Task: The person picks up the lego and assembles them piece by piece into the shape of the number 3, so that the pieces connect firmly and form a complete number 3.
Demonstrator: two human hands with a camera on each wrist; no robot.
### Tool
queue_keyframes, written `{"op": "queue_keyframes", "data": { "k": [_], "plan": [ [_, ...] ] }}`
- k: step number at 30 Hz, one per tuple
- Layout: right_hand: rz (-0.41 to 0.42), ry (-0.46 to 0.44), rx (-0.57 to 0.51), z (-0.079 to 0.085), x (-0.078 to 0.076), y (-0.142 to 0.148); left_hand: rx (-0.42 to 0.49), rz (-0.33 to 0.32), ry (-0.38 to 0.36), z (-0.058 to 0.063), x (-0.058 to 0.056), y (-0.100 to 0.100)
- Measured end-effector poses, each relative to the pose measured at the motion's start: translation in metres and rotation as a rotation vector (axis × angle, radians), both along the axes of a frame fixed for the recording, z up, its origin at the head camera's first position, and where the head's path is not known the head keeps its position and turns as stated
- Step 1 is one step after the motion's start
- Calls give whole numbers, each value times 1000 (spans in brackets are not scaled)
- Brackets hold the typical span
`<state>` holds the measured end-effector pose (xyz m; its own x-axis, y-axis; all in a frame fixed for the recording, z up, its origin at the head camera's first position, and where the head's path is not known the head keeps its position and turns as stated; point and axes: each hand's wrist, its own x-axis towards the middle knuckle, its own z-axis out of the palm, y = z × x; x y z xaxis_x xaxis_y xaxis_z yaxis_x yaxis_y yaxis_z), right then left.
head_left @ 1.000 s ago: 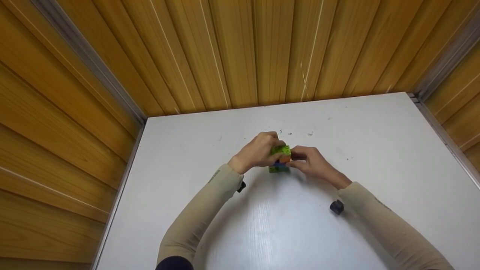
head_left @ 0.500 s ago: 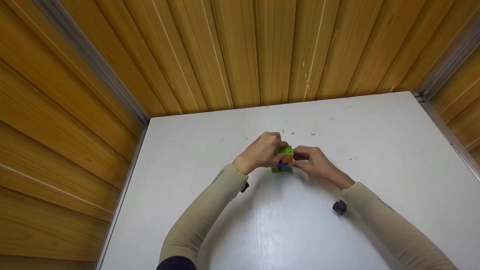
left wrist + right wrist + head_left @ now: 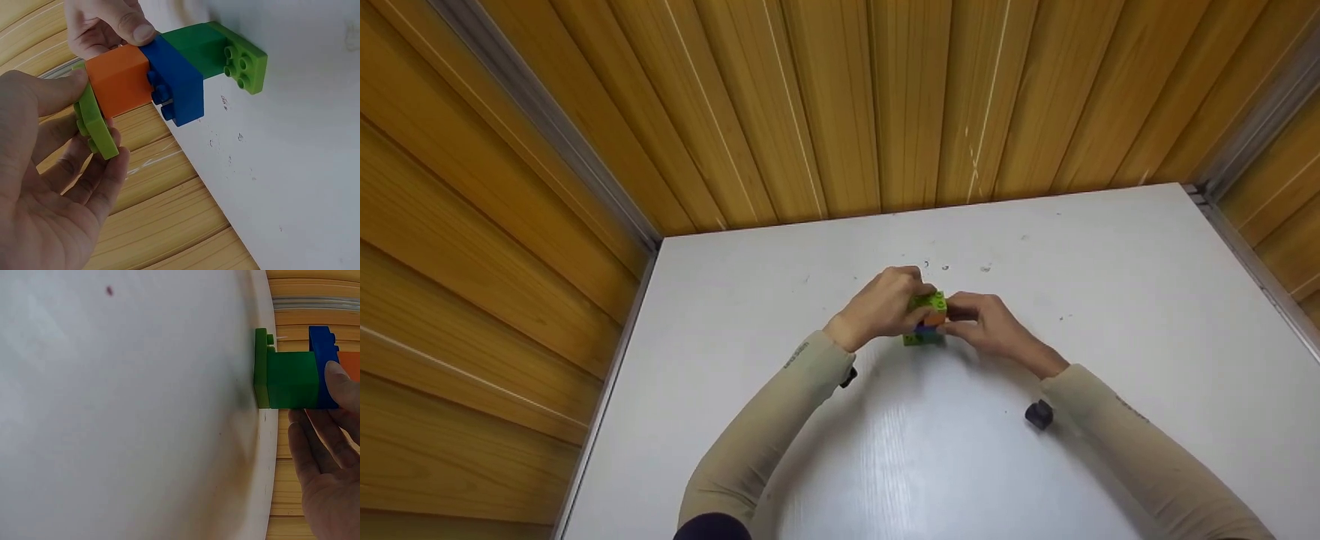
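Observation:
A tower of toy building bricks stands on the white table. Lowest is a flat lime brick [image 3: 250, 64], then a dark green block [image 3: 194, 48], a flat blue brick [image 3: 183, 79] and an orange block [image 3: 119, 81]. Topping the tower is another flat lime brick [image 3: 97, 118], pinched between the thumb and fingers of my left hand [image 3: 881, 304]. From the other side, my right hand [image 3: 990, 326] grips the tower with its thumb on the blue brick. The blue brick and both lime ones jut out past the blocks, with studs showing.
The white table [image 3: 960, 450] has small dark marks behind the tower. Wood-panelled walls [image 3: 847, 112] border its back and sides. A small black device [image 3: 1039, 414] sits at the right wrist and another black device [image 3: 848, 376] at the left.
The head view has shifted slightly since the earliest frame. Both hands keep their hold on the brick tower, which looks unchanged.

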<state>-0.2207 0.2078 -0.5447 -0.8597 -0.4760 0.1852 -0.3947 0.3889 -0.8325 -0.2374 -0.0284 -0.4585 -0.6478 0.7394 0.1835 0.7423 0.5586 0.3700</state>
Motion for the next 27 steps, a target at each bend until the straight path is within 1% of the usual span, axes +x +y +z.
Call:
{"op": "queue_keyframes", "data": {
  "k": [3,10,14,19,23,27],
  "plan": [
    [0,-2,-5,1,1,0,10,0,-9,-1,1,-2],
    [6,-12,-3,2,2,-2,86,25,-107,-6,2,-7],
    [2,-12,1,3,2,-1,112,27,-115,-6,3,-7],
    [7,-17,-3,1,2,0,117,34,-120,-5,1,-10],
    [16,-20,0,1,1,1,110,64,-144,-2,1,-14],
    [14,-28,4,1,1,1,128,68,-168,-2,2,-17]
  ]
}}
